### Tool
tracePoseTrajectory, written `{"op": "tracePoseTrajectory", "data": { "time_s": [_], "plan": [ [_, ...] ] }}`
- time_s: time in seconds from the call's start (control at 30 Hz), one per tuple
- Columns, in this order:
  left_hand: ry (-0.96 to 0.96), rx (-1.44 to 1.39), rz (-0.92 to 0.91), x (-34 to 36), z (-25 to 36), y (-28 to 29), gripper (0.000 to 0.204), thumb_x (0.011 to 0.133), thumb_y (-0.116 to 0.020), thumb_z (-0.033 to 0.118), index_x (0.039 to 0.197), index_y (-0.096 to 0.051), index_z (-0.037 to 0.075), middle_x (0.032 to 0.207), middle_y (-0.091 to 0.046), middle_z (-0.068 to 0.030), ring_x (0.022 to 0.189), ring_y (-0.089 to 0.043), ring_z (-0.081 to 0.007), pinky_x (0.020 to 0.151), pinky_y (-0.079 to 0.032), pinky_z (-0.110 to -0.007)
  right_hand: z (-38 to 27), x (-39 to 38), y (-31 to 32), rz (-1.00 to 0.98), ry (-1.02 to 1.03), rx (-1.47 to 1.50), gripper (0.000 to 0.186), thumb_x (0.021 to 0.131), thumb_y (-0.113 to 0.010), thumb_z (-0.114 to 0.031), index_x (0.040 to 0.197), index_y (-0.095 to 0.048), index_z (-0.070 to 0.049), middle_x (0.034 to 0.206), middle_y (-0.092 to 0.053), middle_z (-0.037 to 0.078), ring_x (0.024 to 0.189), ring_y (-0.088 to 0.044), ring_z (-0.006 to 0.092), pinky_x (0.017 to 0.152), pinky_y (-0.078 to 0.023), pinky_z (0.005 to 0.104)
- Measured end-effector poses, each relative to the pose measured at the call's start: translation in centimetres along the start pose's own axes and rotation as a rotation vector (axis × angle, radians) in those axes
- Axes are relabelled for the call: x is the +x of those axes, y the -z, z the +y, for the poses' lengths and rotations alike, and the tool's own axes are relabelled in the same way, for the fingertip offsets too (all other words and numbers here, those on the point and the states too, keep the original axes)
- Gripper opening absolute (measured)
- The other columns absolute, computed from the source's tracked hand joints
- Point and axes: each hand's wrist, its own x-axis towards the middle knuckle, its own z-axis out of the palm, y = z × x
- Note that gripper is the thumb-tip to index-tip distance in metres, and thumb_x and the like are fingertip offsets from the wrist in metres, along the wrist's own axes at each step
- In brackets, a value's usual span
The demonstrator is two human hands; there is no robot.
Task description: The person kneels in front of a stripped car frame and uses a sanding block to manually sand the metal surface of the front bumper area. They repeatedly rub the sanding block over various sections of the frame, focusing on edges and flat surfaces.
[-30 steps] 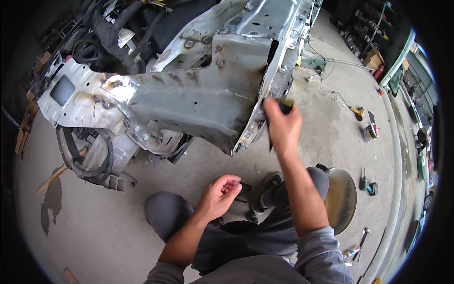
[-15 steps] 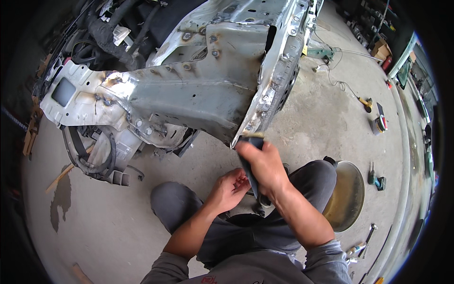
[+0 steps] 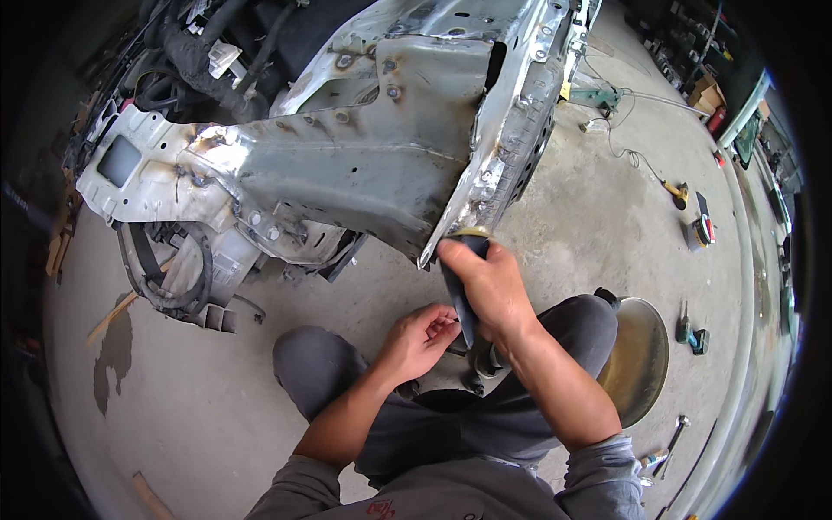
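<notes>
Dark flat tool (image 3: 457,295) sits at the lower right corner of the metal panel (image 3: 373,186), grasped by the right hand (image 3: 496,286). Left hand's (image 3: 418,342) fingers, below the panel, are curled (hold indeterminable). Weld spots (image 3: 394,93) are made; edge work appears unfinished.

Looks steeply down from head height in wide fisheye, near enough to catch the left hand (image 3: 419,341) and right hand (image 3: 490,293) just below centre, facing past forearms (image 3: 568,392) in the lower frame toward metal bodywork (image 3: 347,178) across the upper left and middle.
</notes>
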Motion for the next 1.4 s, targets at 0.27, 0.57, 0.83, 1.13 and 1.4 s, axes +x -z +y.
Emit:
{"op": "tracePoseTrajectory", "data": {
  "time_s": [0.27,0.57,0.83,1.13,1.4],
  "plan": [
    [-0.006,0.023,0.035,-0.4,0.2,0.1,0.023,0.092,-0.067,0.016,0.109,-0.063,0.0,0.089,-0.068,-0.0101,0.074,-0.063,-0.0156,0.07,-0.053,-0.03,0.0,4.6,3.0,0.208,0.352,-0.342,0.043,0.077,-0.079,-0.031,0.093,-0.064,0.005,0.084,-0.07,0.013,0.074,-0.066,0.0181,0.07,-0.053,0.0326],
    [-0.008,0.04,0.078,-1.4,1.0,1.0,0.022,0.091,-0.068,0.014,0.108,-0.064,0.001,0.09,-0.071,-0.0101,0.079,-0.067,-0.0164,0.071,-0.052,-0.029,-9.4,10.5,4.4,0.682,0.702,-0.441,0.057,0.075,-0.075,-0.043,0.097,-0.061,0.007,0.089,-0.069,0.025,0.084,-0.068,0.0376,0.078,-0.052,0.043],
    [-0.033,0.042,0.06,-1.2,1.0,1.0,0.025,0.091,-0.069,0.016,0.11,-0.064,0.001,0.09,-0.07,-0.01,0.076,-0.065,-0.0163,0.071,-0.053,-0.029,-5.4,9.3,3.9,0.473,0.611,-0.455,0.057,0.074,-0.074,-0.041,0.101,-0.064,0.007,0.097,-0.069,0.025,0.093,-0.068,0.0351,0.087,-0.05,0.0403],
    [-0.048,0.059,0.058,-1.0,0.5,0.9,0.026,0.091,-0.068,0.017,0.112,-0.063,0.002,0.091,-0.07,-0.0109,0.08,-0.067,-0.0183,0.072,-0.054,-0.03,-3.4,11.3,4.6,0.428,0.697,-0.34,0.047,0.079,-0.074,-0.036,0.098,-0.065,0.005,0.091,-0.071,0.02,0.087,-0.069,0.0287,0.081,-0.052,0.0386],
    [-0.038,0.086,0.012,-1.8,0.6,0.6,0.026,0.091,-0.068,0.016,0.112,-0.063,0.002,0.091,-0.07,-0.0107,0.079,-0.067,-0.0175,0.072,-0.054,-0.03,-9.7,12.1,5.5,0.491,0.712,-0.313,0.048,0.078,-0.075,-0.037,0.095,-0.065,0.006,0.085,-0.071,0.019,0.077,-0.069,0.0271,0.072,-0.053,0.0383]
  ]
}}
